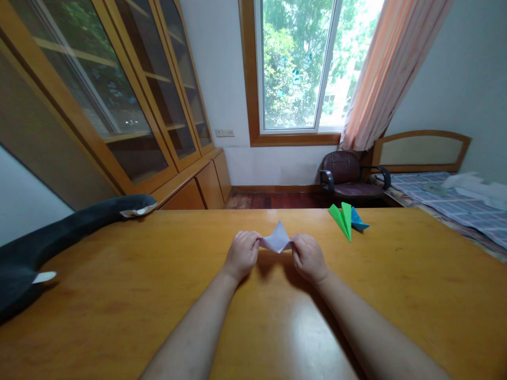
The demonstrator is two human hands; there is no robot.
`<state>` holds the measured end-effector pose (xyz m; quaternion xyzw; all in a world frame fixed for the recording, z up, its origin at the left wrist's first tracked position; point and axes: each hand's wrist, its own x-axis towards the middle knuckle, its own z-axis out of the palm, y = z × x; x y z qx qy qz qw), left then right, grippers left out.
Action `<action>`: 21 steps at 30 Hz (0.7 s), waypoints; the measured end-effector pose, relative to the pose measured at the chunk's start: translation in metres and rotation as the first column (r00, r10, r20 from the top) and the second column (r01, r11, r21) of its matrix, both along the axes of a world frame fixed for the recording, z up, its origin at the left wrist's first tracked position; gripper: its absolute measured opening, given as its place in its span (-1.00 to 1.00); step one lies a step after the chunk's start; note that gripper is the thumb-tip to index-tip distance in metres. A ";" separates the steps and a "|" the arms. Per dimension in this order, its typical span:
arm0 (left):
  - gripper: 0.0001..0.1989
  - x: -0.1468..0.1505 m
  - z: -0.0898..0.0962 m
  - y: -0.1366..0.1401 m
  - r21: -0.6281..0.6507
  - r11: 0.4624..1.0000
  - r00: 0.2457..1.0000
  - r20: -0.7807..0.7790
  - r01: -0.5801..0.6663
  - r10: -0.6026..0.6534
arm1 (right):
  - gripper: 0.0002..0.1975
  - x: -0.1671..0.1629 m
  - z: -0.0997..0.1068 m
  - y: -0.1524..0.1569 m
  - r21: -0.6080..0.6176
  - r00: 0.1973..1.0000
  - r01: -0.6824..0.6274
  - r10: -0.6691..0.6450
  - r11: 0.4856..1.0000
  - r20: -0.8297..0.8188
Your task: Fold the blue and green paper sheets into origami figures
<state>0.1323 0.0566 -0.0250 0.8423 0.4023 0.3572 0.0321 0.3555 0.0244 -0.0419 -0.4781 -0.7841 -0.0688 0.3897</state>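
Observation:
A small piece of folded white paper (279, 238) is stretched between my two hands, a little above the wooden table (158, 306). Its middle rises to a point at the top and comes down to another at the bottom. My left hand (243, 254) pinches its left end, fingers closed. On the other side, my right hand (309, 256) grips the right end between thumb and fingers. The parts of the paper inside both grips are hidden.
Toward the far right of the table lie a green paper plane (344, 219) and a blue folded paper piece (358, 219). A dark plush toy (75, 227) stretches along the left side. Beyond the table stand a brown armchair (341, 171), a bed (431, 184) and a glass-door cabinet (166, 158).

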 end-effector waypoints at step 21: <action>-0.80 0.012 0.011 -0.013 0.088 0.995 0.968 -0.252 0.035 -0.012 | -0.81 -0.013 0.000 -0.002 -0.061 0.998 -0.059 0.060 0.996 0.018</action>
